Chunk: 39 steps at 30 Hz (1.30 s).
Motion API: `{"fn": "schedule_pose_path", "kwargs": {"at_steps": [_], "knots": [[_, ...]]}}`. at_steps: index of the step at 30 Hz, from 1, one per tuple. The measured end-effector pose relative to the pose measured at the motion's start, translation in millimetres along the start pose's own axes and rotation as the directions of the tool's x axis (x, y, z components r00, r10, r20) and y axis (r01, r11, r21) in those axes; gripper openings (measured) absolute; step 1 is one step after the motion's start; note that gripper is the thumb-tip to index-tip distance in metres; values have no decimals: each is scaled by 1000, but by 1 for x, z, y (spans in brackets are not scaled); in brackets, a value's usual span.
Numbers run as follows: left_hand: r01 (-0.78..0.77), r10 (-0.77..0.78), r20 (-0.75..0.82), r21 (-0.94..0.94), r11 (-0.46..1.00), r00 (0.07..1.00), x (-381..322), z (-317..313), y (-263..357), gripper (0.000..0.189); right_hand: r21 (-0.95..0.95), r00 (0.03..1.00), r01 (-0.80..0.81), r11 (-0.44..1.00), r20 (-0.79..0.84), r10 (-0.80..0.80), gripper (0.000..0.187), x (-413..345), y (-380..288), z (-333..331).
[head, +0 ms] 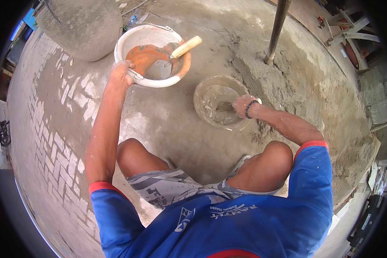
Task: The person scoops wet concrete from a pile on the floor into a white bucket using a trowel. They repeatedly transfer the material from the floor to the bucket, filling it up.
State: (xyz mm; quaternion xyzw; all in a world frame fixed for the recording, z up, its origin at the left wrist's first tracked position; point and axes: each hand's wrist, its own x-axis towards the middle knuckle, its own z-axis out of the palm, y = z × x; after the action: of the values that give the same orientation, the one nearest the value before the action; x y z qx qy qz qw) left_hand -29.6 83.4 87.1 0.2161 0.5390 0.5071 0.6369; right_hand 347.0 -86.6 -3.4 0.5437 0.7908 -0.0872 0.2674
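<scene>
My left hand [122, 73] grips the near-left rim of a plastic bucket [154, 83], whitish outside and orange within. Against its right rim leans a trowel-like tool with a wooden handle [186, 47], its lower end inside the bucket. To the right, on the ground, stands a mortar-caked bucket [202, 111] with wet grey mortar [211, 96] in it. My right hand [244, 104], wearing a dark bead bracelet [250, 109], is closed at that bucket's right side on a tool handle [259, 101]. Only the handle's pale end shows clearly; its working end is mostly hidden.
A large cement-grey vessel [82, 29] stands at the upper left, near a plastic bottle [133, 20]. An upright pole [277, 32] rises from damp mortar spread [283, 84] on the right. Pavers [59, 158] line the left; a wooden frame [351, 34] is far right.
</scene>
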Motion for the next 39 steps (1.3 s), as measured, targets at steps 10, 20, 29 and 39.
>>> {"fn": "schedule_pose_path", "kwargs": {"at_steps": [10, 20, 29, 39], "knots": [[56, -90, -228, -149, 987, 970, 72, -134, -49, 53, -80, 997, -81, 994, 8, 82, 17, 37, 2, -43], [124, -250, -257, -423, 897, 933, 141, -209, -88, 56, -135, 997, 38, 990, 71, -29, 16, -4, -13, -99], [-2, -123, -301, -384, 923, 946, 118, -218, -105, 62, -140, 982, 167, 976, 116, -152, 16, 27, -26, -27], [-182, 194, -126, 99, 978, 973, -32, -120, -24, 61, -97, 963, 180, 979, 220, -155, 21, 43, 0, -10]]}}
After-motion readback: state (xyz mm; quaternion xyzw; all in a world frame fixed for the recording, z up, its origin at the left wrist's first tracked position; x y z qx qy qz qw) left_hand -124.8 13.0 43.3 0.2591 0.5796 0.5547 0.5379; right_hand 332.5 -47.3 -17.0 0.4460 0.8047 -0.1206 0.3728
